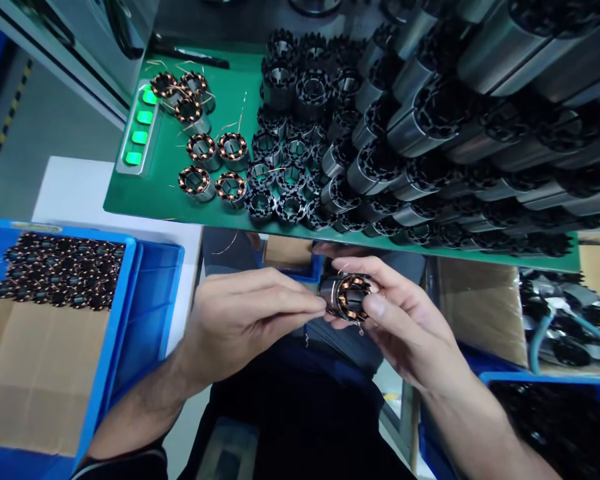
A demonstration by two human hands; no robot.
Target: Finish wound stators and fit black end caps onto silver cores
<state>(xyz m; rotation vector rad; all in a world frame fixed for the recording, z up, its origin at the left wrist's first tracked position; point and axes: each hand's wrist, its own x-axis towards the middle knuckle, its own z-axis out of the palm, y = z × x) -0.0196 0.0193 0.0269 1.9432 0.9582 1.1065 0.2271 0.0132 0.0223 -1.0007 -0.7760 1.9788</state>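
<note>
My right hand (405, 313) is wrapped round a motor stator (354, 297) with copper windings, its open end tilted toward me. The thumb rests on the stator's rim, and the fingers go behind it. Thin copper wire ends stick out at its top and bottom. From the other side, my left hand (255, 317) reaches in with straight fingers pressed together, the tips at the stator's side wall. Whether a wire is pinched between those tips is too small to tell. Both hands are in front of the green bench's near edge.
On the green bench top (155, 193), several wound stators (196, 183) stand beside many bare stator cores (291, 207). A strip of green-lit buttons (140, 137) lies at the left. A blue bin (125, 267) at left holds rows of wound stators; another blue bin (555, 380) is at lower right.
</note>
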